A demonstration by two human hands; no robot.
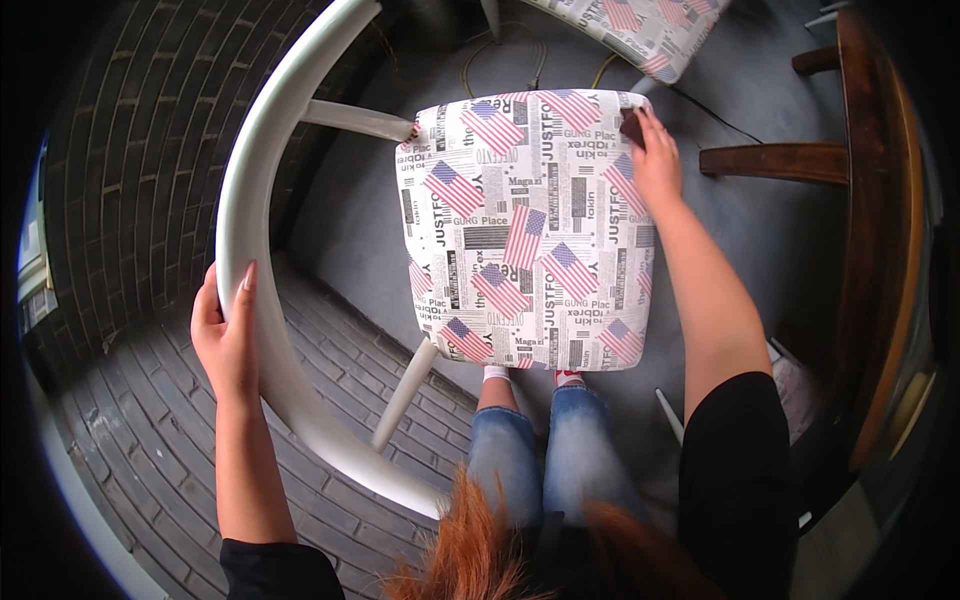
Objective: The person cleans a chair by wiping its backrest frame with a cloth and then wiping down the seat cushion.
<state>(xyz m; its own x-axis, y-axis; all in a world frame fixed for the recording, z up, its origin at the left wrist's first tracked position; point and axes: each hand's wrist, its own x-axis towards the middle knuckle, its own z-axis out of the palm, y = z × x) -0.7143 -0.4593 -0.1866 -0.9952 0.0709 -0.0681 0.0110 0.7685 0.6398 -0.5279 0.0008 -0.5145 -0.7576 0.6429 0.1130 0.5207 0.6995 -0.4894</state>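
Note:
Before me stands a chair with a padded seat (495, 187) covered in fabric printed with newsprint and flags. Its curved white backrest rail (247, 172) arches along the left, joined to the seat by white posts (360, 120). My left hand (229, 322) grips this rail near its middle, thumb on the inner side. At the seat's far right corner, my right hand (658, 161) holds a small dark brown block or pad (632, 127) against the fabric. The fingers partly cover the block, so its full shape is hidden.
Beyond it, another chair seat (637, 26) bears the same print. A brown wooden chair (780, 163) or similar furniture stands at right. Grey brick walling (150, 150) runs along the left. Cables (720, 116) lie on the grey floor (345, 225).

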